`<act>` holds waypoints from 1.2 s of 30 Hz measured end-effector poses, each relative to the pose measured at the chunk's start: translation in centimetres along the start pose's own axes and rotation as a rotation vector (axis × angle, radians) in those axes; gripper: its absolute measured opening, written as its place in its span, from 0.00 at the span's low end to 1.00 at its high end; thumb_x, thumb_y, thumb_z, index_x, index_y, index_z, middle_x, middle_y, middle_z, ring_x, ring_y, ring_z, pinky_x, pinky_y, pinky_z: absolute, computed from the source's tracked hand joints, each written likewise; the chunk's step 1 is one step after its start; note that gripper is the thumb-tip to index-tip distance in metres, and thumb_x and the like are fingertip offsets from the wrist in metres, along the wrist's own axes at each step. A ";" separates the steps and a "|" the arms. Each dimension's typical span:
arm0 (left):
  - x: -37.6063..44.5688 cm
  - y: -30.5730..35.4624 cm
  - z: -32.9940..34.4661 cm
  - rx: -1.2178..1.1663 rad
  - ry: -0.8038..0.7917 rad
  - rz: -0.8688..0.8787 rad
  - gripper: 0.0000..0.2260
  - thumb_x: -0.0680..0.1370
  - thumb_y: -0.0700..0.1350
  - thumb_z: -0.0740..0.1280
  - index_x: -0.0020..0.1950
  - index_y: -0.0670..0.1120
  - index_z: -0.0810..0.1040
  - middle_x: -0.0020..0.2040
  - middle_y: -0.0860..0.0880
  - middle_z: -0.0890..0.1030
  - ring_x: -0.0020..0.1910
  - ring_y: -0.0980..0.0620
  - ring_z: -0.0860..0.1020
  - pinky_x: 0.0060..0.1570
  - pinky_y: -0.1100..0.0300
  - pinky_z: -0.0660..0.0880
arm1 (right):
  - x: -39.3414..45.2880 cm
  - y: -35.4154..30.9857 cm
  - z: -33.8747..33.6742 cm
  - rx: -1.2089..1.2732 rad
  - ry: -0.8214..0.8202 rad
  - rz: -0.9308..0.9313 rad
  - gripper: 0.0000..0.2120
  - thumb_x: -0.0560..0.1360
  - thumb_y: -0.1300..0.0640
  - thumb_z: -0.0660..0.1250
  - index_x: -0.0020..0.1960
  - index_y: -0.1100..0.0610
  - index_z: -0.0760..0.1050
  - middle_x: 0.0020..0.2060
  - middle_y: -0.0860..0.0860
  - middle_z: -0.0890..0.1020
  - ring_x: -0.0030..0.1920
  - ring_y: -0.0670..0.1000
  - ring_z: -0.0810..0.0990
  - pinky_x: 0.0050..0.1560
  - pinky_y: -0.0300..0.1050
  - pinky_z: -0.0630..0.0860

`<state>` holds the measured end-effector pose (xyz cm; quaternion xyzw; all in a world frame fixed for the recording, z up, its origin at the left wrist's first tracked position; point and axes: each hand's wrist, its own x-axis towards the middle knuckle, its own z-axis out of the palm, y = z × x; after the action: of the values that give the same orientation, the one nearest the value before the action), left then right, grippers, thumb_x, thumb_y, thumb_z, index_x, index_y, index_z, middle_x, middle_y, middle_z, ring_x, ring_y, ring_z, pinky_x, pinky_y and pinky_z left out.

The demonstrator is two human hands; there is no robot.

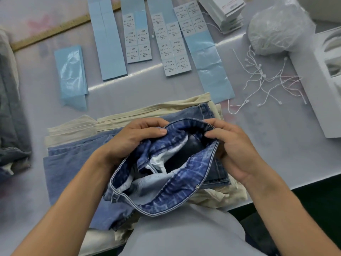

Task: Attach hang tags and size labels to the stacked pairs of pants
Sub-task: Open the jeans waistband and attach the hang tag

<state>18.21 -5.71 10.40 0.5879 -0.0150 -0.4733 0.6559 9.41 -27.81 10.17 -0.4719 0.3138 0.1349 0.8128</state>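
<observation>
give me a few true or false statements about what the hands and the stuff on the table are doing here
1. Both hands grip the waistband of the blue jeans. True: the left hand and the right hand hold it open.
2. The loose white tag strings lie left of the label sheets. False: they lie to the right of the label sheets.
3. A wooden ruler lies at the far left of the table. True.
4. The jeans rest on a stack of red pants. False: cream pants and other blue denim lie under them.
5. Every label sheet is full. False: several backing strips are partly or wholly bare.
</observation>
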 end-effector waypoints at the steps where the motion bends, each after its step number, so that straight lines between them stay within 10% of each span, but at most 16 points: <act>1: 0.1 0.1 -0.1 0.009 0.005 -0.006 0.07 0.74 0.40 0.69 0.48 0.45 0.85 0.45 0.45 0.85 0.41 0.52 0.83 0.44 0.64 0.80 | 0.3 0.2 0.1 0.084 -0.022 0.029 0.21 0.74 0.72 0.59 0.42 0.54 0.86 0.41 0.57 0.85 0.40 0.54 0.84 0.42 0.48 0.83; 9: 0.3 0.6 -0.7 -0.002 -0.001 0.020 0.06 0.76 0.40 0.69 0.50 0.46 0.85 0.47 0.45 0.85 0.43 0.52 0.83 0.46 0.64 0.80 | 0.1 0.7 1.1 0.177 -0.020 0.068 0.16 0.74 0.68 0.60 0.56 0.60 0.82 0.53 0.61 0.85 0.51 0.58 0.85 0.54 0.53 0.83; 14: 1.1 0.4 0.8 0.083 -0.061 -0.008 0.06 0.81 0.43 0.67 0.54 0.48 0.83 0.51 0.40 0.84 0.47 0.45 0.80 0.51 0.54 0.77 | -3.6 1.0 0.6 -0.267 0.198 -0.012 0.27 0.69 0.46 0.79 0.65 0.41 0.73 0.61 0.43 0.82 0.59 0.52 0.83 0.58 0.58 0.81; 19: 2.3 1.3 4.7 0.631 -0.042 0.020 0.15 0.84 0.51 0.65 0.69 0.49 0.74 0.51 0.42 0.81 0.46 0.50 0.77 0.51 0.53 0.73 | -7.8 4.9 1.2 0.164 0.080 0.337 0.31 0.65 0.60 0.79 0.67 0.55 0.75 0.57 0.57 0.85 0.54 0.61 0.86 0.45 0.58 0.84; 23: -1.8 1.9 5.8 1.295 -0.028 -0.091 0.43 0.72 0.75 0.61 0.79 0.60 0.47 0.76 0.54 0.64 0.73 0.53 0.67 0.66 0.49 0.72 | -8.1 5.7 1.2 0.273 0.037 0.317 0.29 0.68 0.67 0.73 0.68 0.59 0.73 0.58 0.62 0.84 0.56 0.64 0.85 0.44 0.56 0.83; 26: -5.6 0.6 5.0 1.625 0.219 -0.194 0.30 0.76 0.70 0.58 0.70 0.55 0.59 0.62 0.54 0.73 0.61 0.47 0.74 0.46 0.50 0.74 | -8.3 6.4 1.3 0.262 0.091 0.273 0.32 0.65 0.71 0.73 0.68 0.60 0.72 0.58 0.62 0.84 0.55 0.65 0.85 0.43 0.54 0.84; 31: -8.2 -1.7 1.5 0.829 0.532 -0.077 0.06 0.82 0.53 0.64 0.46 0.58 0.78 0.34 0.52 0.82 0.35 0.49 0.79 0.39 0.47 0.76 | -8.8 6.7 1.2 0.258 0.087 0.255 0.28 0.63 0.72 0.72 0.63 0.62 0.76 0.55 0.63 0.85 0.51 0.62 0.86 0.42 0.47 0.83; 36: -8.6 -3.4 3.0 0.133 0.604 0.009 0.05 0.77 0.47 0.69 0.44 0.52 0.84 0.37 0.43 0.85 0.33 0.49 0.81 0.36 0.55 0.77 | -9.3 6.3 0.9 0.269 0.044 0.300 0.27 0.62 0.73 0.71 0.61 0.61 0.78 0.54 0.63 0.85 0.49 0.62 0.87 0.41 0.50 0.84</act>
<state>9.70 -2.03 13.24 0.7435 0.1472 -0.2721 0.5929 -0.61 -23.01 12.11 -0.3098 0.4133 0.2009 0.8324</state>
